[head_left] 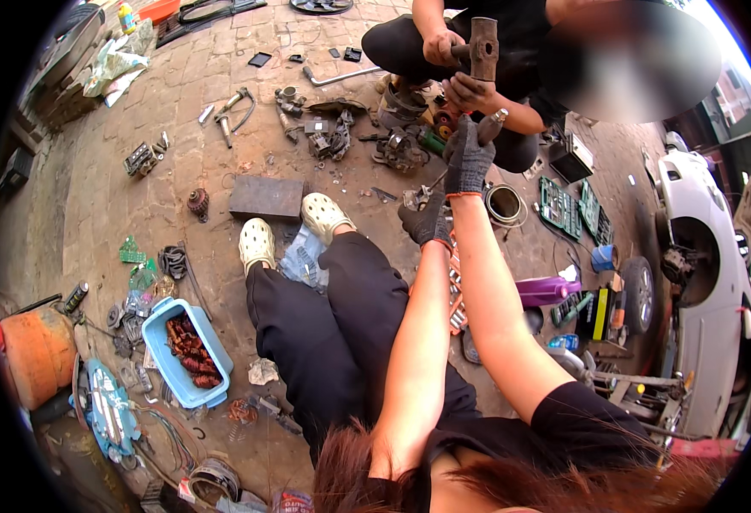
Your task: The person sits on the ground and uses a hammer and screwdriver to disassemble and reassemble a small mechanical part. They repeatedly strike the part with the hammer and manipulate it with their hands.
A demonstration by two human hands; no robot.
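The gloved right hand (467,158) gripped a rod (487,128) under a co-worker's hammer (482,47); the gloved left hand (428,222) curled shut, contents unclear.

Outdoor brick-paved floor (179,94), daylight, white car (709,282) at right.

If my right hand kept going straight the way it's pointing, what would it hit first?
Probably the other person's hand below the sledgehammer. Your gloved right hand points up the picture toward it, with only a small gap between; depth is hard to judge here.
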